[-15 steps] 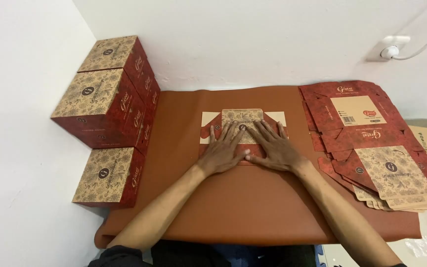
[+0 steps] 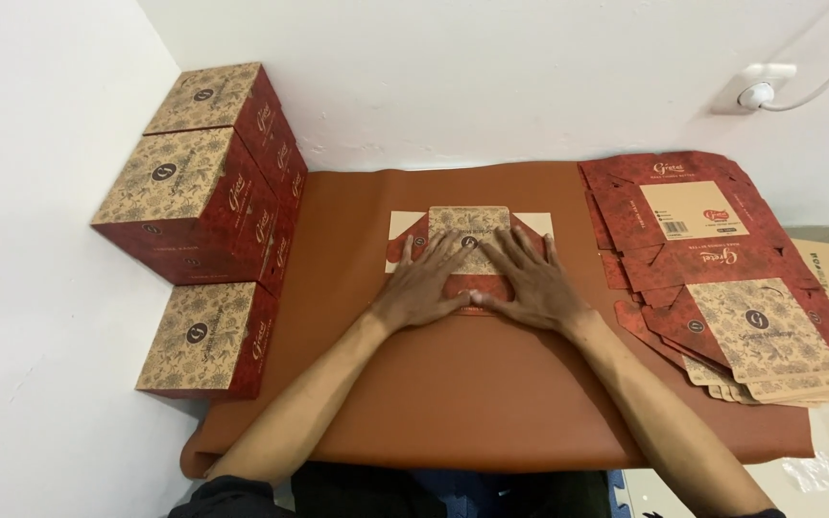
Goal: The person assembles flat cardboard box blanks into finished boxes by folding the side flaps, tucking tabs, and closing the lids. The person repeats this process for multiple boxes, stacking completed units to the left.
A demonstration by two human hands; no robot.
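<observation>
Brown mat: I see a brown leather-like mat (image 2: pixel 491 403) spread over the work surface, reaching the white wall at the back.
Flat box: a red and tan cardboard box blank (image 2: pixel 469 223) lies flat at the middle of the mat, near its far edge, with pale flaps showing to either side.
Left hand: my left hand (image 2: pixel 421 285) rests palm down on the blank, fingers spread and pressed flat; it pinches nothing.
Right hand: my right hand (image 2: pixel 530 283) lies the same way just beside it, fingers fanned out, thumb tips touching or nearly touching the left thumb over the red strip at the blank's near edge.
Grip: both hands are open and pushing down, not curled around anything.
Built boxes: three finished boxes (image 2: pixel 205 182) sit at the left, two along the wall and one nearer me (image 2: pixel 205 338), all with tan patterned tops and red sides.
Blank pile: a stack of unfolded blanks (image 2: pixel 722 278) lies at the right edge of the mat, well apart from my hands.
Wall socket: a white socket (image 2: pixel 755 91) with a cable is on the wall above that pile.
</observation>
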